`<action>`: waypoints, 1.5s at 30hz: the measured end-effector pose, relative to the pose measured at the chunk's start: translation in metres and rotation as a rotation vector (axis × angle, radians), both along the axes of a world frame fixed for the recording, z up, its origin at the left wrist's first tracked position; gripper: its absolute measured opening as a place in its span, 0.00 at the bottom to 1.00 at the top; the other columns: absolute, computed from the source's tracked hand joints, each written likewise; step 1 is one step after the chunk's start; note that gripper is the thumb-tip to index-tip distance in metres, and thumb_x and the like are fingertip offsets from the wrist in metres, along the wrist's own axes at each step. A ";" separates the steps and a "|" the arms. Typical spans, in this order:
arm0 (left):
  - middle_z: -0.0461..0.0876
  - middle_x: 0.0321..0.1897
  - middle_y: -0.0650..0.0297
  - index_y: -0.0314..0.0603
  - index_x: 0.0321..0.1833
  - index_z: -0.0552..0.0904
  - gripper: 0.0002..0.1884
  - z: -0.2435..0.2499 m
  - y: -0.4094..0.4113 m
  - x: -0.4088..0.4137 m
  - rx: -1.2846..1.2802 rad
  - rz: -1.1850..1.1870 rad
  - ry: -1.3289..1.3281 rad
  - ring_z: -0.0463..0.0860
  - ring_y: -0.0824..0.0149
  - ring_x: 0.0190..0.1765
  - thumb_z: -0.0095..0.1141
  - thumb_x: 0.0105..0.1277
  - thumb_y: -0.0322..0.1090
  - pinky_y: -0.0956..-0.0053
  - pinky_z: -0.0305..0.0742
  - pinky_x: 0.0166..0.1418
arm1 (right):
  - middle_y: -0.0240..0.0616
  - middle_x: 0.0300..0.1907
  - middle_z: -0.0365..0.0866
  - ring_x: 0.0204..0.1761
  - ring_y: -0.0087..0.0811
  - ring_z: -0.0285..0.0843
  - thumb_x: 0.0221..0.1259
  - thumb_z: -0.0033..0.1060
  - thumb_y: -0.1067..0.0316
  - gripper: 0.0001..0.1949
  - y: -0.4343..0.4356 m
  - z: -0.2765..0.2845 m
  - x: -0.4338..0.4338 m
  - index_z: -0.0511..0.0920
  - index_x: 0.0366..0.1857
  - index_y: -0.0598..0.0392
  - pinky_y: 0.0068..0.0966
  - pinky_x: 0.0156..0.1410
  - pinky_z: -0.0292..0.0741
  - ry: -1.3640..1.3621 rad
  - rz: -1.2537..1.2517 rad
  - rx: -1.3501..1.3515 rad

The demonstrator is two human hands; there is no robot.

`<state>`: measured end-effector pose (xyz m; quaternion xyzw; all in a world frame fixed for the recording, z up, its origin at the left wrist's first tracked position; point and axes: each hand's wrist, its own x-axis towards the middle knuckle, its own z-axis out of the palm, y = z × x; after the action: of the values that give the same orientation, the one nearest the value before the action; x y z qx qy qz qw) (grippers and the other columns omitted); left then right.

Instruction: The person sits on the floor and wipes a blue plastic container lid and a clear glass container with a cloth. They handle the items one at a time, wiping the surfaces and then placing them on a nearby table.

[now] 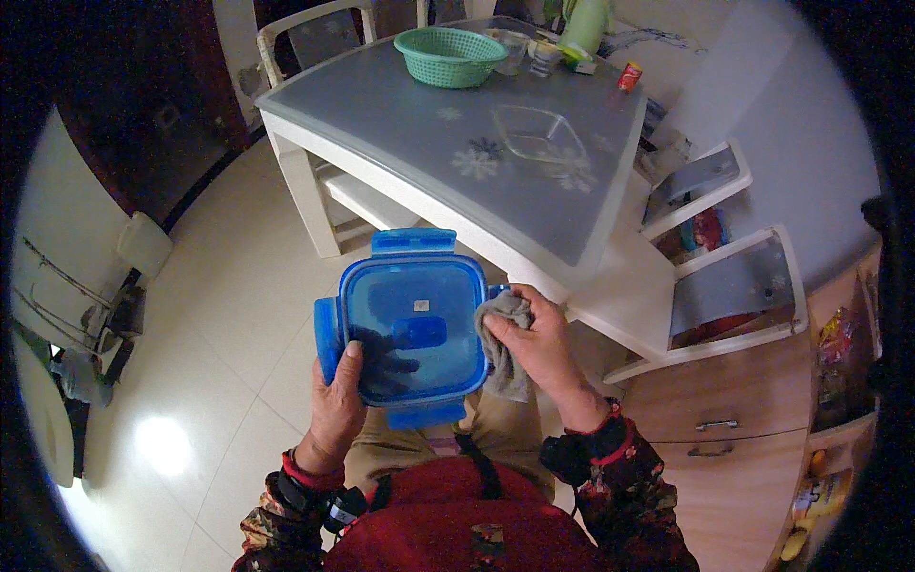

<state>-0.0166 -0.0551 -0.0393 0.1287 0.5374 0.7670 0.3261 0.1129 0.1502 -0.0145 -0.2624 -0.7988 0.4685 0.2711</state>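
Observation:
A square blue plastic container lid (422,365) with hinged side clips is held up in front of my body. My left hand (339,400) grips its lower left side, thumb on top and fingers seen darkly through the see-through panel. In my right hand (532,339) is a grey cloth (506,372), pressed around the clip on the lid's right edge. The cloth's loose end hangs below. On the table lies a clear rectangular container (541,136), apart from both hands.
The grey-topped white table (372,107) bears a green plastic basket (452,61), clear cups (511,53) and a small red can (629,77). White chairs (736,293) stand at right, beside a wooden drawer cabinet (722,400). Tiled floor (214,307) lies to the left.

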 end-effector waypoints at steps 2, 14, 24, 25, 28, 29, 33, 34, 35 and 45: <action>0.79 0.39 0.63 0.36 0.52 0.75 0.17 0.001 -0.001 0.000 0.023 -0.053 -0.022 0.79 0.69 0.44 0.49 0.72 0.44 0.74 0.76 0.49 | 0.29 0.31 0.81 0.34 0.19 0.77 0.58 0.62 0.69 0.07 -0.001 0.004 -0.004 0.78 0.38 0.59 0.18 0.42 0.75 0.076 -0.012 -0.085; 0.52 0.72 0.46 0.44 0.70 0.60 0.58 0.018 -0.003 -0.018 -0.206 0.043 1.324 0.49 0.49 0.75 0.60 0.39 0.75 0.45 0.44 0.73 | 0.37 0.29 0.82 0.31 0.27 0.78 0.57 0.61 0.67 0.08 0.009 -0.001 -0.010 0.78 0.34 0.61 0.26 0.40 0.74 0.163 -0.272 -0.029; 0.65 0.68 0.57 0.57 0.68 0.67 0.31 0.030 0.001 -0.011 -0.623 -0.149 1.760 0.69 0.55 0.67 0.52 0.58 0.32 0.42 0.47 0.72 | 0.28 0.31 0.80 0.32 0.18 0.75 0.60 0.59 0.68 0.06 0.004 -0.007 -0.009 0.80 0.35 0.59 0.19 0.40 0.73 0.032 -0.110 -0.247; 0.67 0.67 0.57 0.58 0.68 0.67 0.31 0.031 0.002 -0.009 -0.626 -0.178 1.763 0.70 0.55 0.65 0.52 0.58 0.32 0.43 0.50 0.71 | 0.28 0.32 0.80 0.32 0.18 0.75 0.60 0.59 0.68 0.06 0.005 -0.009 -0.008 0.80 0.35 0.59 0.20 0.40 0.74 0.019 -0.084 -0.263; 0.71 0.63 0.55 0.57 0.69 0.67 0.32 0.035 0.006 -0.010 -0.565 -0.238 1.845 0.74 0.52 0.62 0.53 0.57 0.33 0.48 0.58 0.69 | 0.28 0.31 0.81 0.32 0.19 0.76 0.61 0.58 0.66 0.07 0.009 -0.015 -0.003 0.81 0.35 0.57 0.20 0.39 0.74 0.064 -0.073 -0.389; 0.72 0.61 0.54 0.57 0.69 0.67 0.32 0.035 0.008 -0.011 -0.532 -0.254 1.884 0.75 0.51 0.61 0.54 0.57 0.33 0.51 0.62 0.68 | 0.28 0.33 0.81 0.33 0.20 0.76 0.62 0.58 0.65 0.08 0.011 -0.011 0.000 0.81 0.37 0.57 0.21 0.40 0.74 0.070 -0.079 -0.462; 0.76 0.57 0.53 0.49 0.67 0.68 0.29 0.015 0.001 -0.023 -0.282 -0.425 1.285 0.77 0.59 0.57 0.56 0.60 0.32 0.63 0.71 0.62 | 0.32 0.41 0.80 0.42 0.24 0.78 0.63 0.57 0.59 0.14 0.009 0.024 0.001 0.78 0.46 0.57 0.24 0.48 0.75 0.134 -0.076 -0.657; 0.77 0.56 0.54 0.47 0.67 0.69 0.28 0.007 -0.003 -0.021 -0.236 -0.450 0.985 0.78 0.61 0.56 0.57 0.62 0.32 0.66 0.72 0.61 | 0.33 0.42 0.80 0.43 0.26 0.78 0.63 0.58 0.59 0.15 0.016 0.019 0.002 0.78 0.47 0.57 0.25 0.49 0.75 0.186 -0.081 -0.664; 0.77 0.55 0.55 0.46 0.67 0.69 0.27 0.003 -0.006 -0.021 -0.187 -0.465 0.685 0.78 0.64 0.56 0.57 0.63 0.33 0.69 0.73 0.60 | 0.34 0.44 0.80 0.45 0.27 0.78 0.63 0.58 0.58 0.17 0.021 0.017 0.003 0.77 0.49 0.57 0.26 0.51 0.75 0.237 -0.086 -0.670; 0.75 0.58 0.54 0.36 0.67 0.63 0.30 0.000 -0.001 -0.009 0.124 -0.393 -0.316 0.76 0.56 0.58 0.59 0.64 0.34 0.60 0.72 0.62 | 0.34 0.53 0.75 0.55 0.32 0.72 0.63 0.53 0.64 0.20 -0.002 0.047 0.005 0.69 0.58 0.57 0.26 0.60 0.68 0.403 0.056 -0.569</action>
<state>-0.0251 -0.0564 -0.0394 0.1289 0.3962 0.7310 0.5405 0.1179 0.1485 0.0321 -0.2078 -0.5735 0.7221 0.3263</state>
